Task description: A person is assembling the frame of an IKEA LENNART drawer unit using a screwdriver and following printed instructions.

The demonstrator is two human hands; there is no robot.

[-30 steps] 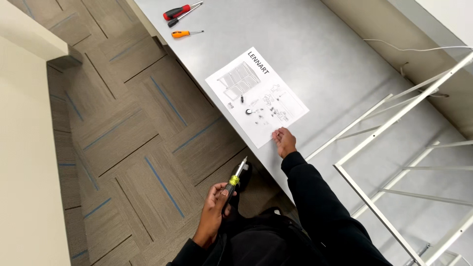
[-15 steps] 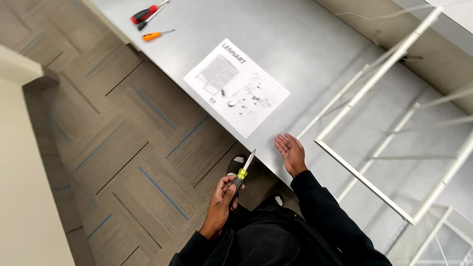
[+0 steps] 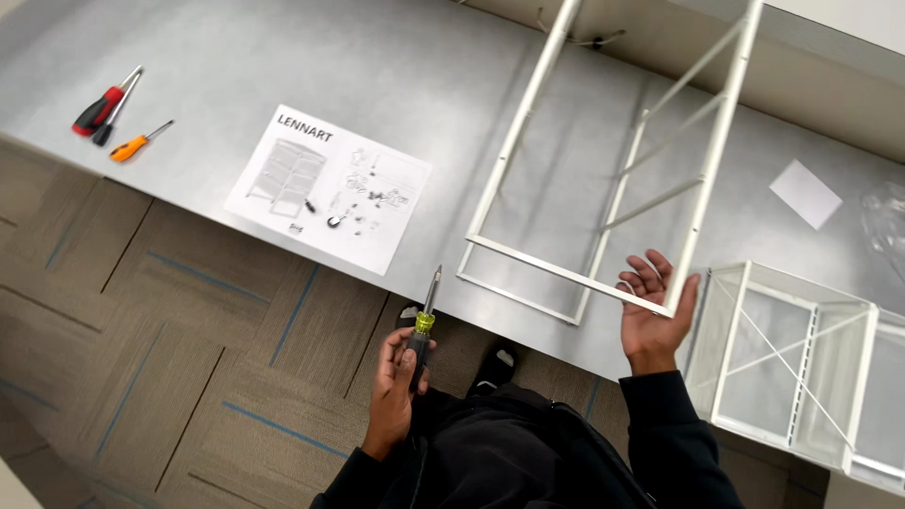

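A long grey table (image 3: 528,85) with a matte, faintly brushed surface runs across the upper part of the frame, slanting down toward the right. Below it, the floor (image 3: 170,349) is carpet tile in brown and tan, laid in alternating directions with thin blue stripes. A pale wall (image 3: 830,19) edges the upper right corner. The light is soft and even.

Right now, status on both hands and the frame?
Left hand gripping yellow-collared screwdriver, tip up. Right hand open, holding corner of white metal frame on grey table. Nothing between them.
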